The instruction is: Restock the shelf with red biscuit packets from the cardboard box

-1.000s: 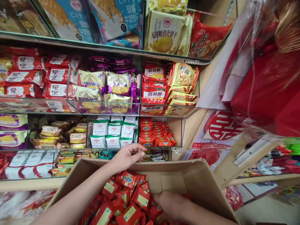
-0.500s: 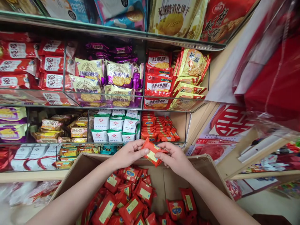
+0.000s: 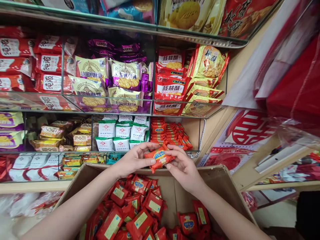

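Note:
Both hands hold one small red packet [image 3: 160, 158] above the far rim of a cardboard box [image 3: 175, 193]. My left hand [image 3: 138, 159] pinches its left end, thumb in front. On the right end are the fingers of my right hand [image 3: 182, 166], with the thumb below. The packet's face with a blue and yellow label points up. Many similar red packets [image 3: 140, 222] lie in the box. Right behind the hands, stacked red packets [image 3: 168, 133] fill part of a low shelf compartment.
White and green packets [image 3: 122, 131] stand left of the red stack. Glass-fronted shelves [image 3: 112, 103] hold purple and cream packets and walnut biscuits. A wooden post [image 3: 212, 133] and hanging red bags [image 3: 295, 86] are at the right.
The red packet has been turned over between the hands, from its side with a pale yellow label to its blue-labelled side. The view has shifted slightly.

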A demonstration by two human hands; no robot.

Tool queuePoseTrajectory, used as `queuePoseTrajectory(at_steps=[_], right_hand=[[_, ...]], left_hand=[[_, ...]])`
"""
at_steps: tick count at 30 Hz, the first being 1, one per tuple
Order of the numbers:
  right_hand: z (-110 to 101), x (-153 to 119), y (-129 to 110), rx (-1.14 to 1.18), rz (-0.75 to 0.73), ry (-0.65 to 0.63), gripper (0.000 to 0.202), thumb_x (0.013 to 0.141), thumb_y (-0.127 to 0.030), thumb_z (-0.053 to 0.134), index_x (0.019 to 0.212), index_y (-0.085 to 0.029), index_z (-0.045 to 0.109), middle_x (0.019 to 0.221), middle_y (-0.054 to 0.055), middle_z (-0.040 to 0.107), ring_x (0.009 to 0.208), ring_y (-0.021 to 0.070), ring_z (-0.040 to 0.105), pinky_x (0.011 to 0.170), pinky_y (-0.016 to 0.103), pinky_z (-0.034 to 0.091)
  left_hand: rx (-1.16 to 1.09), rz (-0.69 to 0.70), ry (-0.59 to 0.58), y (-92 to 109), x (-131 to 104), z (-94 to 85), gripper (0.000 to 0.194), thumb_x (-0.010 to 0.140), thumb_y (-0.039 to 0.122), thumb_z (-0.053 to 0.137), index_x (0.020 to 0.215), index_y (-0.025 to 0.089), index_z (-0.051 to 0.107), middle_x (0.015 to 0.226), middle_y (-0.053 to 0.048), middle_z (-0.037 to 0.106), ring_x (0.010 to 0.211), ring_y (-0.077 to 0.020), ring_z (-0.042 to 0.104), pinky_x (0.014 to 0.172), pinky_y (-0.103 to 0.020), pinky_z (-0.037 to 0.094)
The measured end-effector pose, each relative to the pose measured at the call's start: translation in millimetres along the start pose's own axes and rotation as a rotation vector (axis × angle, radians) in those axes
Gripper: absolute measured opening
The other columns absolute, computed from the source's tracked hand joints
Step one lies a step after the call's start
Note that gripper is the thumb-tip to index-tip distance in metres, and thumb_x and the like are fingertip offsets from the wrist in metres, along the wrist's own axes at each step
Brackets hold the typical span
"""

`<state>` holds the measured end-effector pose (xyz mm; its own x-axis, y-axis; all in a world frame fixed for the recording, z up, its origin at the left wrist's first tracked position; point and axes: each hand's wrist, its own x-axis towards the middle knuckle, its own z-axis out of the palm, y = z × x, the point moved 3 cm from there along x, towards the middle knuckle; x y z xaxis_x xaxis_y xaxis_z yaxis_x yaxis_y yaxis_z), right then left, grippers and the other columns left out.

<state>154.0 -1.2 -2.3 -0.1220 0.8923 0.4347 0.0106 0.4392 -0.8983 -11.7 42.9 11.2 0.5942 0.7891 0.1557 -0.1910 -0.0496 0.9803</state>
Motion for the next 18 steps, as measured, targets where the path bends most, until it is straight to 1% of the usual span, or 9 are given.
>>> queuePoseTrajectory(at_steps=[2, 4, 5, 7, 9, 11, 13, 15, 18], right_hand=[[2.2, 1.3, 3.2, 0.148, 0.112, 0.046, 0.032, 0.076, -0.025, 0.059, 0.107, -0.028, 0.053, 0.124, 0.005, 0.042, 0.087, 0.0143, 0.058, 0.071, 0.029, 0.052], [4.5, 2.4, 6.0, 0.206, 0.211, 0.052, 0.041, 0.075, -0.030, 0.061, 0.114, -0.027, 0.047, 0.110, 0.004, 0.054, 0.072, 0.0122, 0.059, 0.065, 0.030, 0.053], [5.7, 2.7, 6.7, 0.205, 0.248, 0.029, 0.043, 0.075, -0.031, 0.061, 0.115, -0.025, 0.046, 0.102, 0.004, 0.059, 0.070, 0.0127, 0.059, 0.063, 0.029, 0.052], [5.9, 2.8, 6.5, 0.162, 0.285, -0.031, 0.041, 0.074, -0.030, 0.062, 0.111, -0.021, 0.050, 0.092, 0.003, 0.063, 0.075, 0.0150, 0.060, 0.064, 0.029, 0.052], [0.5, 4.5, 3.8, 0.092, 0.274, -0.063, 0.032, 0.073, -0.029, 0.061, 0.103, -0.019, 0.055, 0.093, 0.004, 0.064, 0.083, 0.0166, 0.060, 0.070, 0.030, 0.051], [-12.5, 11.5, 0.0, 0.027, 0.233, -0.008, 0.027, 0.073, -0.029, 0.060, 0.098, -0.018, 0.057, 0.095, 0.005, 0.065, 0.086, 0.0168, 0.060, 0.078, 0.031, 0.048], [-29.8, 26.1, -1.4, -0.063, 0.214, 0.111, 0.027, 0.073, -0.029, 0.059, 0.096, -0.017, 0.055, 0.096, 0.006, 0.065, 0.087, 0.0168, 0.061, 0.081, 0.032, 0.047], [-43.9, 47.3, 2.1, -0.173, 0.239, 0.208, 0.026, 0.071, -0.026, 0.059, 0.094, -0.015, 0.052, 0.096, 0.008, 0.065, 0.086, 0.0169, 0.061, 0.079, 0.032, 0.048], [-47.6, 84.3, 16.1, -0.296, 0.280, 0.217, 0.020, 0.069, -0.019, 0.059, 0.088, -0.015, 0.052, 0.091, 0.008, 0.065, 0.079, 0.0163, 0.062, 0.072, 0.031, 0.049]], left_hand=[[-0.045, 0.003, -0.018, -1.0, 1.2, 1.1, 0.048, 0.064, 0.012, 0.072, 0.109, 0.019, 0.056, 0.113, -0.007, 0.058, 0.097, -0.0173, 0.057, 0.082, -0.028, 0.047], [-0.070, -0.001, -0.037, -2.2, 1.8, 1.2, 0.051, 0.063, 0.009, 0.072, 0.109, 0.018, 0.055, 0.112, -0.007, 0.058, 0.097, -0.0178, 0.057, 0.083, -0.029, 0.047], [-0.071, -0.007, -0.041, -2.9, 1.8, 0.9, 0.051, 0.062, 0.009, 0.073, 0.109, 0.018, 0.054, 0.110, -0.007, 0.059, 0.096, -0.0178, 0.057, 0.083, -0.030, 0.047], [-0.050, -0.028, -0.037, -3.8, 1.3, 0.2, 0.051, 0.064, 0.011, 0.072, 0.110, 0.018, 0.053, 0.107, -0.007, 0.060, 0.093, -0.0177, 0.058, 0.081, -0.030, 0.048], [-0.012, -0.032, -0.012, -3.0, 0.3, -0.4, 0.048, 0.067, 0.015, 0.071, 0.112, 0.018, 0.052, 0.105, -0.007, 0.061, 0.093, -0.0173, 0.058, 0.081, -0.030, 0.047], [0.030, -0.013, 0.038, -0.8, -0.7, -0.9, 0.044, 0.071, 0.021, 0.068, 0.112, 0.017, 0.052, 0.103, -0.008, 0.061, 0.091, -0.0163, 0.058, 0.081, -0.029, 0.046], [0.074, 0.001, 0.093, 1.4, -1.5, -0.9, 0.039, 0.072, 0.025, 0.066, 0.108, 0.016, 0.053, 0.099, -0.007, 0.062, 0.086, -0.0147, 0.059, 0.080, -0.029, 0.045], [0.120, -0.021, 0.099, 1.8, -1.9, 0.6, 0.036, 0.072, 0.027, 0.066, 0.103, 0.015, 0.055, 0.094, -0.007, 0.063, 0.080, -0.0135, 0.059, 0.076, -0.028, 0.046], [0.186, -0.067, 0.059, 0.0, -2.2, 3.3, 0.033, 0.071, 0.030, 0.066, 0.097, 0.013, 0.056, 0.087, -0.006, 0.065, 0.073, -0.0126, 0.059, 0.071, -0.028, 0.046]])
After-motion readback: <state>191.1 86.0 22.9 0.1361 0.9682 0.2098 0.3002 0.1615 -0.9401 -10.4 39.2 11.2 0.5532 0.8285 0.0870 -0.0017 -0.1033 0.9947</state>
